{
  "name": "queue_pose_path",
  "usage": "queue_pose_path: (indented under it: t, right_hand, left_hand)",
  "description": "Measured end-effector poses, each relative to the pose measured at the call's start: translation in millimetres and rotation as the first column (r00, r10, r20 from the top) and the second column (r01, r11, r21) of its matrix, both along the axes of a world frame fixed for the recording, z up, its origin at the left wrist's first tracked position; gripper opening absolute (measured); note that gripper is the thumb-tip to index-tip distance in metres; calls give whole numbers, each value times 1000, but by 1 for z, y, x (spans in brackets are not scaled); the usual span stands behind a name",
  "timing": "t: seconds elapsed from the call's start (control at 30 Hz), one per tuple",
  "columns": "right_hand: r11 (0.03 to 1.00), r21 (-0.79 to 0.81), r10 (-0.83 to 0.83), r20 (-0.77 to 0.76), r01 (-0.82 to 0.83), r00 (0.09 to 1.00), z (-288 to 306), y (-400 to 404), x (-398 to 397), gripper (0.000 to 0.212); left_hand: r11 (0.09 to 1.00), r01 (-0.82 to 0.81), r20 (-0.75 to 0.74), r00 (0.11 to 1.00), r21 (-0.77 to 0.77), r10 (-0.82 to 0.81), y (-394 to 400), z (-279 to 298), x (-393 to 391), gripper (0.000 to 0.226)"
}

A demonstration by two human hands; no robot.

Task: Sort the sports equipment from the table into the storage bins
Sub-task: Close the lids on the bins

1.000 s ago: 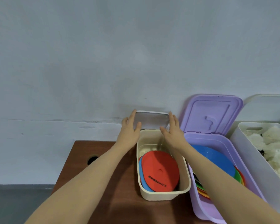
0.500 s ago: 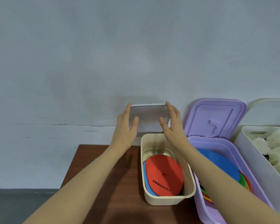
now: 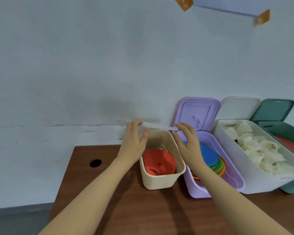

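While our left hand [image 3: 134, 139] and right hand [image 3: 187, 141] clamp fingers on the white lid's [image 3: 159, 127] ends, we hold it above the cream bin [image 3: 161, 179].

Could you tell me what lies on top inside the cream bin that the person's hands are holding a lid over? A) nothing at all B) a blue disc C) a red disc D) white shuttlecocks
C: a red disc lies on top inside the cream bin, while the left hand and right hand hold the white lid above its far end.
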State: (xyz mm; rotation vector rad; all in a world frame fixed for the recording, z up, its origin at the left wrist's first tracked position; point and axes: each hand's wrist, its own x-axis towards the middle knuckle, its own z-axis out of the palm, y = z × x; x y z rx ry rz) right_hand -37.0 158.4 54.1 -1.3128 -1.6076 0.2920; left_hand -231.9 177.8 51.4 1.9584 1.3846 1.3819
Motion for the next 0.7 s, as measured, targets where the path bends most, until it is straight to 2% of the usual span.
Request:
queue_pose_path:
  t: [0.2,0.33,0.5,0.7]
  right_hand:
    - [992,-122,17,-40,-22,999,-26,-31,16,22]
    - [996,-80,49,-23,-51,999,-35,-34,21,14]
    - [988,-78,130,-12,-130,991,-35,-12,34,13]
    - [948,-222,247,60,-229,967,-76,1,60,15]
  left_hand:
    - [995,36,-52,998,-92,-41,-32,-32,8,34]
    - [993,-2,-20,1000,-117,0,-44,-43,13,43]
    - [976,-27,-94,996,-217,7,-36,-44,20,57]
    - [950,-30,-206,978,-309,-36,-31,-83,37,45]
